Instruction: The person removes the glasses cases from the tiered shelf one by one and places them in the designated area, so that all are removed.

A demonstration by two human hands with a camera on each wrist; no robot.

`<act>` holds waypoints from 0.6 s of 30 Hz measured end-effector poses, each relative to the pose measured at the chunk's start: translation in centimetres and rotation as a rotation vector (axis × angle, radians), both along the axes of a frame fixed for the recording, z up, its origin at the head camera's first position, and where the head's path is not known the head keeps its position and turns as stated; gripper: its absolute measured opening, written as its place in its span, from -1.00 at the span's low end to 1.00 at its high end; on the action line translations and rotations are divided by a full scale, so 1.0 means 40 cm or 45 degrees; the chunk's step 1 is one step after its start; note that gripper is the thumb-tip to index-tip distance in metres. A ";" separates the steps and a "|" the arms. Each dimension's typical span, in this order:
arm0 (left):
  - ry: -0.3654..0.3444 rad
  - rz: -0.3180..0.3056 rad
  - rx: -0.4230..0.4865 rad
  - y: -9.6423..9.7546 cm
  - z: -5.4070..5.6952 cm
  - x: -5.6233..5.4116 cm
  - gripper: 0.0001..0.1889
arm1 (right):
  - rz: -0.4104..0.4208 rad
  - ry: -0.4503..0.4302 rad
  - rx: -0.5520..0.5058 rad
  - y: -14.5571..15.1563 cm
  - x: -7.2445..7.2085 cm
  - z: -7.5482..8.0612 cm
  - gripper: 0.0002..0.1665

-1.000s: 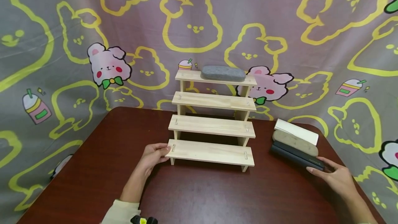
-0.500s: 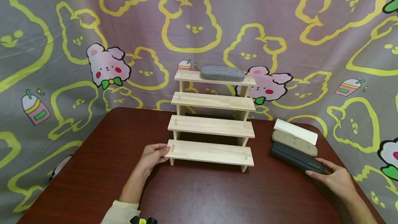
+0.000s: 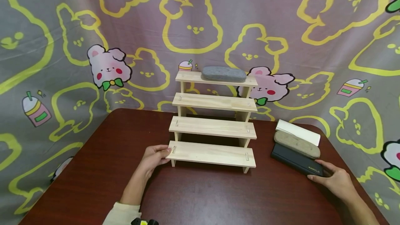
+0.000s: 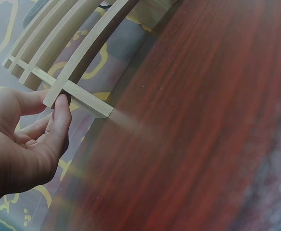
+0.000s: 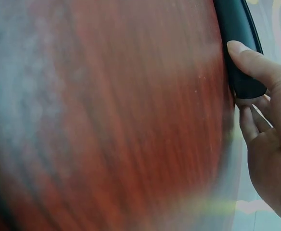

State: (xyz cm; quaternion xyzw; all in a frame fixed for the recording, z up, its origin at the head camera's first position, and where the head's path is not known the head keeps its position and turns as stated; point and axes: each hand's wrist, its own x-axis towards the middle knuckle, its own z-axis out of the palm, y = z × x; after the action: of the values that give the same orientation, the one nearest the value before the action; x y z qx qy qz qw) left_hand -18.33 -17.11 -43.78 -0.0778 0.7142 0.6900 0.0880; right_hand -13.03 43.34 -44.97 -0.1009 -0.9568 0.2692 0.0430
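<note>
A four-step wooden display shelf (image 3: 212, 152) stands on the dark red table. My left hand (image 3: 151, 159) pinches the left end of its lowest board between thumb and fingers; in the left wrist view the thumb (image 4: 61, 115) presses the board's edge. On the top board lies a grey glasses case (image 3: 224, 73). At the right, my right hand (image 3: 337, 180) grips the near end of a black glasses case (image 3: 295, 159) with gold lettering. The right wrist view shows the thumb (image 5: 251, 60) on one side of the black case (image 5: 249, 86), fingers partly hidden behind it.
Beyond the black case lie a brown-olive case (image 3: 297, 144) and a white case (image 3: 300, 132), side by side. A patterned curtain (image 3: 137, 20) hangs close behind the table (image 3: 200, 197). The table's rounded right corner is near the cases.
The black case has turned in my right hand, so its broad lettered face now shows more. My right hand shifted slightly towards me. The left hand and shelf stay put.
</note>
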 end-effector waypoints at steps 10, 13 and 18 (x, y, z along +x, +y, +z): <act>0.001 0.009 0.006 -0.001 -0.001 0.003 -0.55 | 0.094 0.020 -0.015 -0.001 -0.002 -0.007 0.01; 0.003 0.008 0.003 -0.001 -0.001 0.002 -0.55 | 0.099 0.019 -0.005 0.000 -0.002 -0.008 0.03; 0.005 0.009 -0.001 0.000 -0.002 0.000 -0.54 | 0.114 0.034 -0.010 0.001 0.000 -0.009 0.02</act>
State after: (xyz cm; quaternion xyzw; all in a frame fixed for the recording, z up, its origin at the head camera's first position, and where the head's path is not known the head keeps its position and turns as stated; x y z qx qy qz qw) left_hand -18.32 -17.11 -43.87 -0.0791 0.7145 0.6900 0.0843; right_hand -13.03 43.38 -45.34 -0.0546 -0.9587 0.2758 0.0432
